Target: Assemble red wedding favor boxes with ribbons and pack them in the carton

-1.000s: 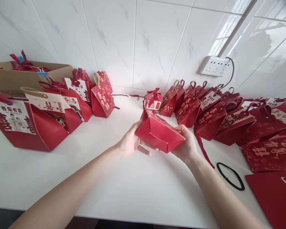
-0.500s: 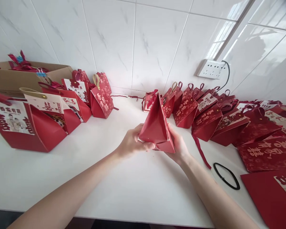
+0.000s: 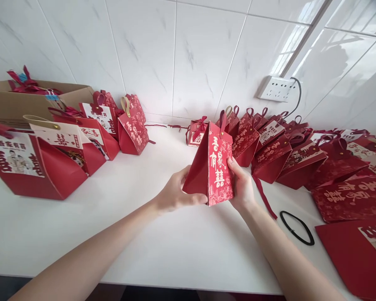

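Note:
I hold a small red paper gift bag (image 3: 213,167) upright above the white counter (image 3: 163,238), its gold-lettered front facing me. My left hand (image 3: 175,194) grips its lower left side, thumb along the bottom edge. My right hand (image 3: 242,186) clasps the right side, fingers wrapped round the edge. The bag's top is folded to a point with a red loop handle.
A row of similar red bags (image 3: 269,146) lies along the wall on the right. Larger red bags (image 3: 34,163) and a cardboard box (image 3: 25,100) stand at the left. A black hair tie (image 3: 297,228) and a flat red bag (image 3: 354,255) lie at the right. A wall socket (image 3: 277,88) hangs above.
The bag was held bottom toward me a second ago; both hands have turned it upright, and its printed front now faces me.

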`<state>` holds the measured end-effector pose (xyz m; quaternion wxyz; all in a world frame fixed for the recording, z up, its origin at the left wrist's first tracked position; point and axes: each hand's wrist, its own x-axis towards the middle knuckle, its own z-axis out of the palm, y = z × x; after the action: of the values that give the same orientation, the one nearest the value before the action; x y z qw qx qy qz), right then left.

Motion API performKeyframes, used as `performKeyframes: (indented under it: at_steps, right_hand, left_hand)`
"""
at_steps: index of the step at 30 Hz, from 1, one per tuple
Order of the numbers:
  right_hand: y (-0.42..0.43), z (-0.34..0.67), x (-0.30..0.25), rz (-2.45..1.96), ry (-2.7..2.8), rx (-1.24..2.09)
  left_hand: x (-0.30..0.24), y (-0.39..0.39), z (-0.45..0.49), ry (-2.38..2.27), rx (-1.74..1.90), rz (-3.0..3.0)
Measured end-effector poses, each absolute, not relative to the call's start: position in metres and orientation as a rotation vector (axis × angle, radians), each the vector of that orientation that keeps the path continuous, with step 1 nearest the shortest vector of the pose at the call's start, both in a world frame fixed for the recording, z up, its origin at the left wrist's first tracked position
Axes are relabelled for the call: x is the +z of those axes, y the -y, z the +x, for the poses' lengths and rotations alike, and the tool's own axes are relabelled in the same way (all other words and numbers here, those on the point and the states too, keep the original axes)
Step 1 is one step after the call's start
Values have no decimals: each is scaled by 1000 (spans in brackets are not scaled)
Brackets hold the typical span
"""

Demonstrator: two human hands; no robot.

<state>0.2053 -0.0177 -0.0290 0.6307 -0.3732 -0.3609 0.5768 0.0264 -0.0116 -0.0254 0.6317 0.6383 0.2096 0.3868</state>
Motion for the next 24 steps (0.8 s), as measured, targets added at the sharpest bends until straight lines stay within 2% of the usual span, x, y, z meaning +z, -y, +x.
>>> performKeyframes:
  at_steps: [24]
  right_hand:
    - [19, 207, -28, -858, 797, 1331]
  left_hand:
    - [-25, 9, 27, -396, 854, 1418]
